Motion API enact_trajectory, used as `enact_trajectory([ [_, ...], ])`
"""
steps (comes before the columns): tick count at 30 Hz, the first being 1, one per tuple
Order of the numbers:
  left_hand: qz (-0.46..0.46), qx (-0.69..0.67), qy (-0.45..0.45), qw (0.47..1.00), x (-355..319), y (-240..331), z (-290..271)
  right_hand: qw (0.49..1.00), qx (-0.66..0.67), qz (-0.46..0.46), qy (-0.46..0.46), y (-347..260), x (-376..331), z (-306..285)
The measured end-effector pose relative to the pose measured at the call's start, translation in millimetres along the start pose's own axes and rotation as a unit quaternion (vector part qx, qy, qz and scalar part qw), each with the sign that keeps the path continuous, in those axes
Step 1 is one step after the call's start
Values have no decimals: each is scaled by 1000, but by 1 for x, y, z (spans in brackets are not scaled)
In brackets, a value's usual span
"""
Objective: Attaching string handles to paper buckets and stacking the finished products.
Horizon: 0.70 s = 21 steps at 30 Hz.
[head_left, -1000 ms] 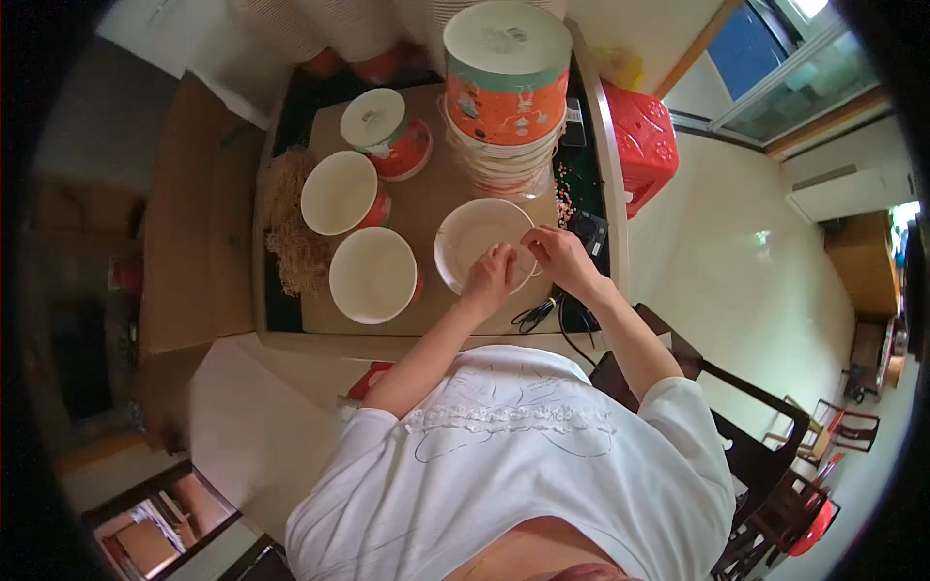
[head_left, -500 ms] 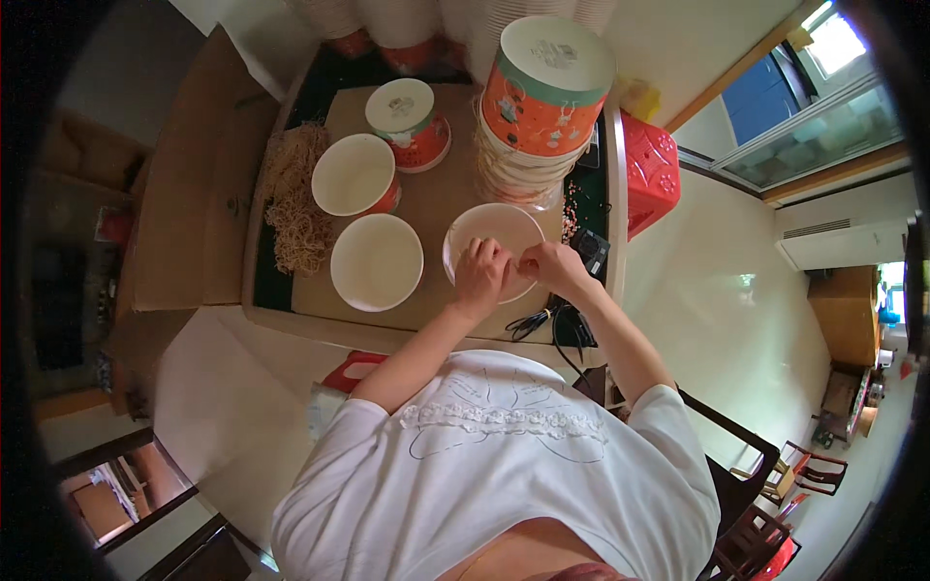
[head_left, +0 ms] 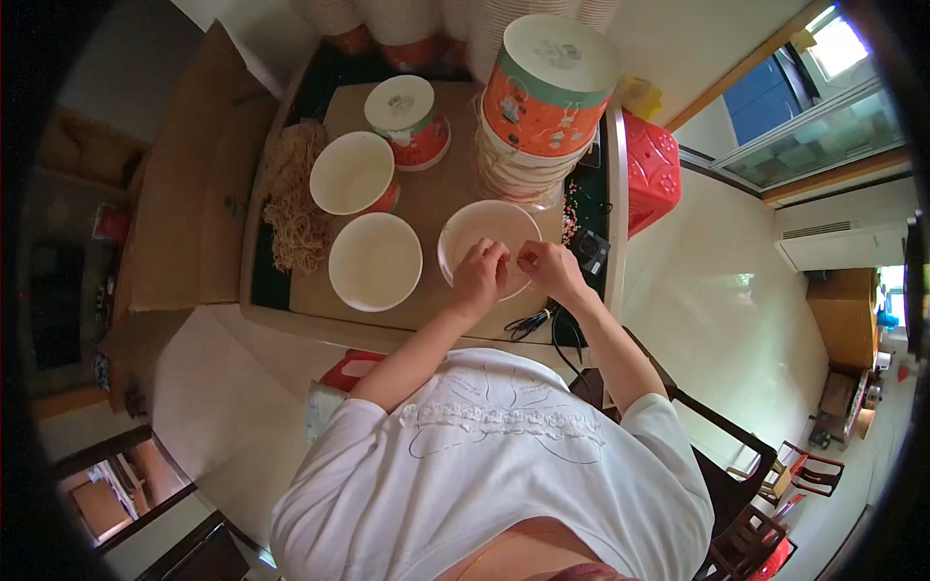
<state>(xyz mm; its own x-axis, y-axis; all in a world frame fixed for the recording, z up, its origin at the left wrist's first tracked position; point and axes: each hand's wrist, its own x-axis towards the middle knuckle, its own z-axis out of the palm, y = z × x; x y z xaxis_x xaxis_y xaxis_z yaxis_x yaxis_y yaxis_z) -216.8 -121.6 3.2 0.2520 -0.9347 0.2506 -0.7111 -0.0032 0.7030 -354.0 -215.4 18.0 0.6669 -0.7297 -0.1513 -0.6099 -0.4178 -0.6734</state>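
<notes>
A white-lined paper bucket (head_left: 484,223) stands in front of me with its mouth up. Over its near side my left hand (head_left: 481,275) is closed, fingertips pinched together. My right hand (head_left: 552,269) is likewise closed at the right part of the rim, a small gap from the left. Whatever thin thing the fingers pinch is too small to make out. Two more open buckets, one near (head_left: 376,263) and one farther back (head_left: 351,176), stand left of it. At the far left lies a tangled heap of tan cord (head_left: 296,198).
Behind my hands rises a tall stack of upturned orange and green buckets (head_left: 547,111). A smaller upturned stack (head_left: 412,121) is left of it. Beads (head_left: 571,211), a black device (head_left: 589,250) and cables (head_left: 531,322) lie right. A cardboard box (head_left: 194,184) flanks the table; a red stool (head_left: 651,169) stands right.
My hands have drawn slightly apart, the left one turning a little over the bucket. The bucket appears shifted slightly to the left.
</notes>
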Motion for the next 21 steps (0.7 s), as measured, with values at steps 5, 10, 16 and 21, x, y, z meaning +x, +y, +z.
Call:
enact_trajectory([
  [5,-17,-36,22,999,2,6,-3,997,-77,-16,-6,-9,-2,-7],
  [10,-42,0,-68,997,-2,3,-1,976,-168,-137,-10,-7,16,-14],
  [16,36,60,-89,994,-9,-2,-2,869,-377,-304,-105,-21,47,-11],
  [21,52,41,-42,997,-17,-4,1,844,-406,-278,-214,-43,60,-10],
])
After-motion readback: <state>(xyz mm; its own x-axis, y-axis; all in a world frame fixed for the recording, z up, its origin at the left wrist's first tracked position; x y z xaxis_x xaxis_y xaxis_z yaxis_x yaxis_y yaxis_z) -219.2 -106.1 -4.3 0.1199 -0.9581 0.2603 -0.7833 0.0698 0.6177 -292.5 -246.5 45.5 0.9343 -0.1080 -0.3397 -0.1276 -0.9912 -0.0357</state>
